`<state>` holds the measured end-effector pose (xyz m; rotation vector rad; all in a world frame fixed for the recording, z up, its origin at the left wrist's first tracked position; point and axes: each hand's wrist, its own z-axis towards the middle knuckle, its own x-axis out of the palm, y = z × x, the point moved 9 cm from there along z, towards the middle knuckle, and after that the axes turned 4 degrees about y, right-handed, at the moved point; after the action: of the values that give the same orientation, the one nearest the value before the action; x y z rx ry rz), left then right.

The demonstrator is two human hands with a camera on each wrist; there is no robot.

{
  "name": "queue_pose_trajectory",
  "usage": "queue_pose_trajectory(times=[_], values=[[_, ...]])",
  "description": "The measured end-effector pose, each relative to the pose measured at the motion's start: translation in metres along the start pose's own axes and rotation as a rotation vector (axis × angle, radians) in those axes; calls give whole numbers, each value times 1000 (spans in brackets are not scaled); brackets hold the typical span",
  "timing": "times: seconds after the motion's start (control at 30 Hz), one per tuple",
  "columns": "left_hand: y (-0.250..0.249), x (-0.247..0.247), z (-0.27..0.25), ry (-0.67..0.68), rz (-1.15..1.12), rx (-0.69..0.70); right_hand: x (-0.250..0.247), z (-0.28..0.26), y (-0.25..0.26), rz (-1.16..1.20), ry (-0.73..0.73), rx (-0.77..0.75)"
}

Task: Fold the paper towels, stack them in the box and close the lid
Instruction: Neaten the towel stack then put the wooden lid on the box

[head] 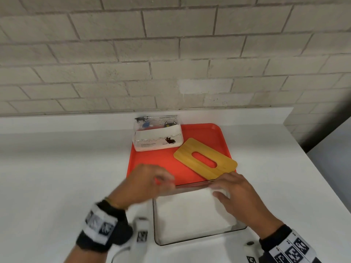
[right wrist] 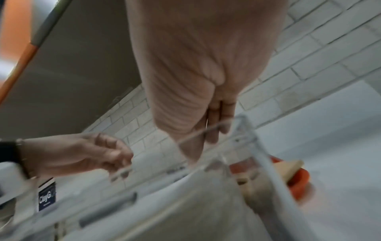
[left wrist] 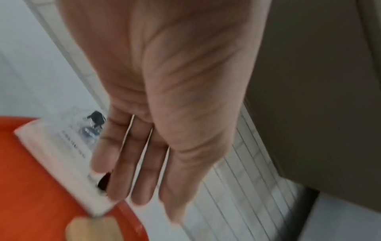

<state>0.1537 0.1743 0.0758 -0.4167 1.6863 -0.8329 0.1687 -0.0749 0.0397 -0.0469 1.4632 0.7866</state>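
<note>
Towels [head: 191, 211] — soft white stack in clear box [head: 239, 229]; right hand [head: 239, 199] presses flat; left hand [head: 147, 184] blurred, loosely curled; slotted wooden lid [head: 206, 158] at 12.

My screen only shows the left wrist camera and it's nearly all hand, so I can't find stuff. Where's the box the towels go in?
Observer: The clear box sits on the white counter, against the near edge of the orange tray.
Child: Is anything inside it?
Observer: Yes, white paper towels lie flat in it.
Child: What's the other hand doing?
Observer: The right hand rests on the towels at the box's far right corner.
</note>
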Motion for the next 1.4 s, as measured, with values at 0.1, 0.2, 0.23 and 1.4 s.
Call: queue_pose_trajectory(times=[0.1, 0.2, 0.23, 1.4], values=[[32, -79, 39, -297, 19, -115, -15, -5, -21, 75, -155, 139], [83, -120, 87, -361, 209, -322, 0, -7, -36, 200, -108, 230], [99, -125, 102, -336, 263, -369, 7, -7, -40, 248, -86, 252], [174, -95, 182, -78, 500, -442, 16, -7, -43, 232, -118, 284]])
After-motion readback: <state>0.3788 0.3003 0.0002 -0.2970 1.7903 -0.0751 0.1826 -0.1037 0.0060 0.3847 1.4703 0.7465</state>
